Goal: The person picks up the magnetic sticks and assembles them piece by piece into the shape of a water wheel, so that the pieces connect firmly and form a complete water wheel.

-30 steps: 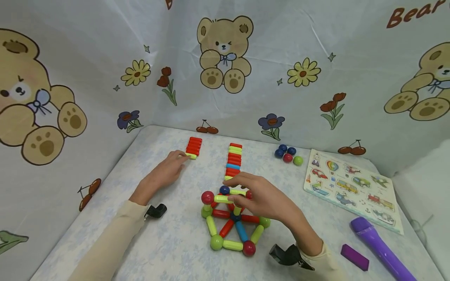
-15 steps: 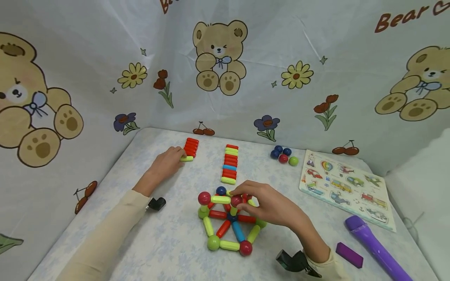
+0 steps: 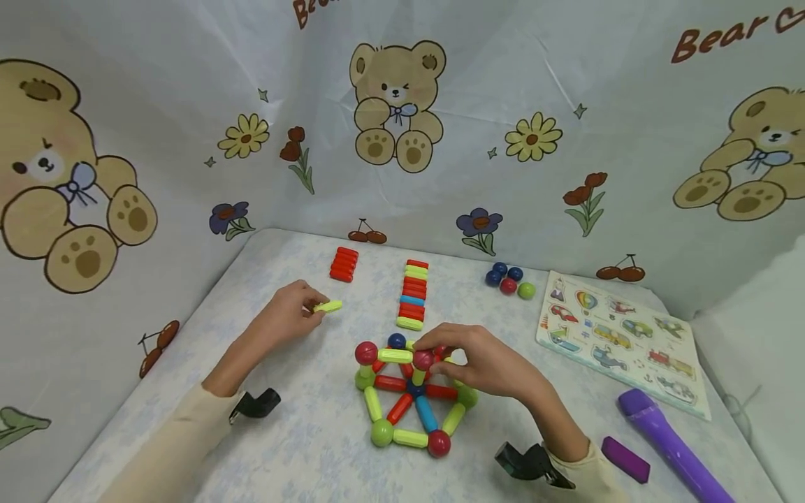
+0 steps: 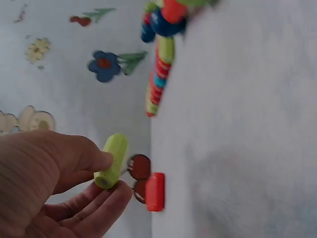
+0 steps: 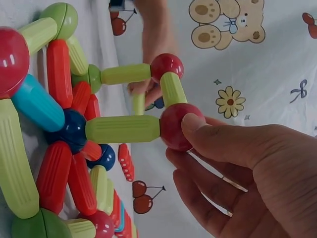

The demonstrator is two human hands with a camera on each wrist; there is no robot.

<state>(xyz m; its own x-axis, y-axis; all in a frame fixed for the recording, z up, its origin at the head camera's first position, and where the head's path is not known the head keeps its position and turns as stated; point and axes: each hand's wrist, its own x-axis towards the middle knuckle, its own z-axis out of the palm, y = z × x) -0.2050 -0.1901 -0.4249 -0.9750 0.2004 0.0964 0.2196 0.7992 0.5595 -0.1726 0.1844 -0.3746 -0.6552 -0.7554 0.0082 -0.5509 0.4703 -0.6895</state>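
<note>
My left hand (image 3: 291,311) pinches a yellow-green magnetic rod (image 3: 328,306) between thumb and fingers. In the left wrist view the rod (image 4: 114,161) is held off the table, one end facing the camera. My right hand (image 3: 490,360) pinches a red ball (image 5: 177,127) on the ball-and-rod structure, thumb on its near side. That ball tops a yellow-green rod (image 5: 124,129) rising from the dark blue centre ball (image 5: 69,130). Another yellow-green rod links it to a second red ball (image 3: 367,353). Red and blue rods spread from the centre to a ring; my right hand hides part of the far side.
A block of red rods (image 3: 344,265) lies at the back left. Beside it runs a column of mixed rods (image 3: 412,293). Several loose balls (image 3: 508,285), a picture board (image 3: 622,342), a purple microphone (image 3: 673,443) and a purple block (image 3: 625,460) are on the right.
My left hand has drawn the yellow-green rod away from the red rods, toward me, and lifted it. The right hand has moved slightly and now pinches the structure's top red ball.
</note>
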